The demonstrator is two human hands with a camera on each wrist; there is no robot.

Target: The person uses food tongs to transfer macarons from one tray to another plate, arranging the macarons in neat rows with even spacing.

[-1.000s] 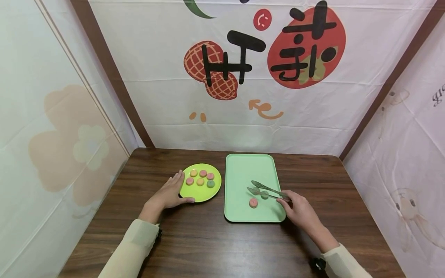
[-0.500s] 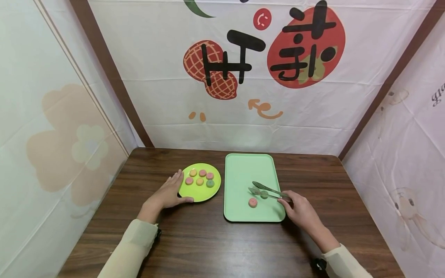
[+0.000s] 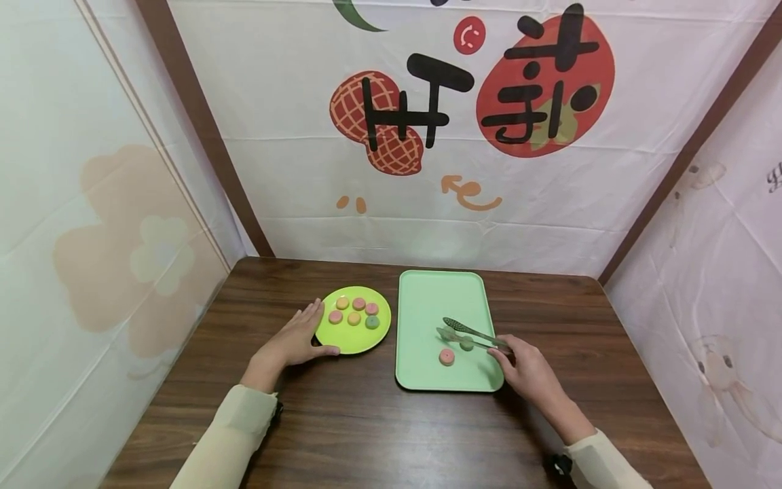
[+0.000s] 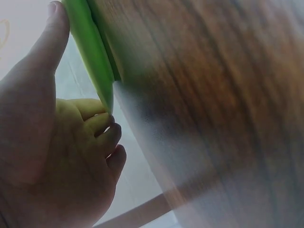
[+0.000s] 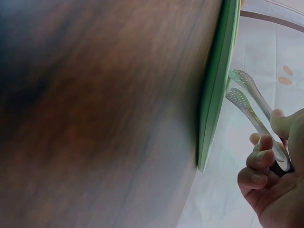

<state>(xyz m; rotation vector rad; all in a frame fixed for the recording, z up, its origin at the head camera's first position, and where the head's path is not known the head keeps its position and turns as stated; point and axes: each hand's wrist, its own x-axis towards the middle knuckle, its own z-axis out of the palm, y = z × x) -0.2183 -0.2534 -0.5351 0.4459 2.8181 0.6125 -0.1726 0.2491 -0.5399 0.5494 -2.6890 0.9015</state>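
As our right hand [image 3: 530, 372] gripped perforated tongs [image 3: 461, 328] at lower right, our outstretched left hand [image 3: 292, 341] touched the plate [image 3: 347, 341]; a skewed pinch risked flicking the green macaron [image 3: 467, 346] aside.

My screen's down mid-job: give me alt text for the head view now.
The right hand holds spread tongs over a mint tray, with a pink macaron nearby and at least one green macaron partly hidden by them. The left hand touches the rim of a lime plate of six macarons, left of the tray.
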